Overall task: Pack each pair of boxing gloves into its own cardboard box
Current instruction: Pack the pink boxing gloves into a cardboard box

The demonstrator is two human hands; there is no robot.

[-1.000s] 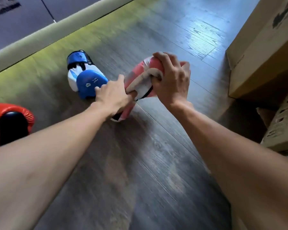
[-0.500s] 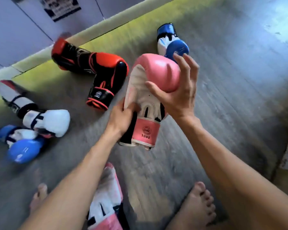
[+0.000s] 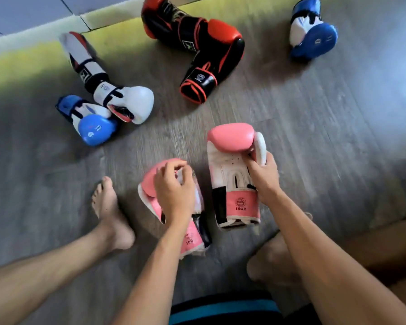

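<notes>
While no box shows, right hand grips one pink glove, left hand clutches its mate; packing looks unstarted.

Glossy leather-look gloves, matt wood-grain floor

Right hand grips pink glove beside left hand.
</notes>
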